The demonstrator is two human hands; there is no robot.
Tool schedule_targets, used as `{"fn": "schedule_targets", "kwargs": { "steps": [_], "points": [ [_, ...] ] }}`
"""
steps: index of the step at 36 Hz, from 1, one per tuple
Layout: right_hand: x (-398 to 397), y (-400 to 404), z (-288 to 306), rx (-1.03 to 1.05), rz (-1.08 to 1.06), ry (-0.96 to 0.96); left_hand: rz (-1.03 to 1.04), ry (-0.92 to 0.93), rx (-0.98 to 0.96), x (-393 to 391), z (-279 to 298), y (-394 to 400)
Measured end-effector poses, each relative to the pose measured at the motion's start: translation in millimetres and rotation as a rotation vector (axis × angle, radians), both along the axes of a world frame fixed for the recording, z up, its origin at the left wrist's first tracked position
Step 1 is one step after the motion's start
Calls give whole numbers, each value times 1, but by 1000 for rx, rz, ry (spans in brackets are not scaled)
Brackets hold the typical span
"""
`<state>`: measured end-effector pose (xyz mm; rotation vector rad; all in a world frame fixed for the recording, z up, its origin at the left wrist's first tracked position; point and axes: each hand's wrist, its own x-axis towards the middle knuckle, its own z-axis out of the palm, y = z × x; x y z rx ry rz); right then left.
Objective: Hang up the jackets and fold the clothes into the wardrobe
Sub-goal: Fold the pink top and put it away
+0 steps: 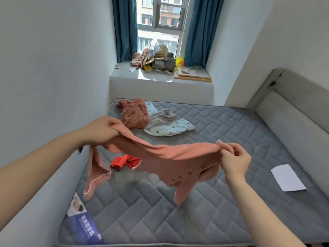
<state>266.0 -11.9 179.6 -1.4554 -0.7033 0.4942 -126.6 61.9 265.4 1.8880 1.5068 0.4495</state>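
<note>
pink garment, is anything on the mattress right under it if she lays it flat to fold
Mostly bare mattress lies below the pink garment that both hands hold up. A small red cloth lies just beyond it on the left; the white paper sits well off right.

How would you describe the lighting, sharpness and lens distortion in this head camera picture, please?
Head view: daylight from the window lights the room evenly, with a bright glare patch on the window ledge; wide-angle distortion bows the walls and stretches both forearms; the pink garment, held by the left hand and right hand, looks soft and slightly blurred, and the mattress quilting smears nearby.
</note>
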Motion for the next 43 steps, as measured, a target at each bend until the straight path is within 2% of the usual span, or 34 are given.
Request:
{"fn": "schedule_targets", "kwargs": {
  "steps": [8,15,23,28,31,34,39,43],
  "points": [
    [-9,-27,13,127,-69,-21,108,128,-114,-41,-45,-47],
    [-41,4,-19,-143,151,-208,195,284,-140,-79,-107,-39],
    [-99,79,-109,-479,325,-288,244,445,-255,-129,-189,25],
    [-142,142,-172,-541,440,-262,329,555,-306,-170,-253,101],
    [-151,163,-221,-627,501,-261,366,721,-298,-185,-292,135],
    [-143,158,-269,-758,529,-302,276,861,-250,-181,-337,149],
    [-104,108,-354,-1040,517,-304,75,825,-253,-131,-436,136],
    [-70,74,-408,-1262,483,-262,-57,661,-302,-68,-509,109]
  ]
}}
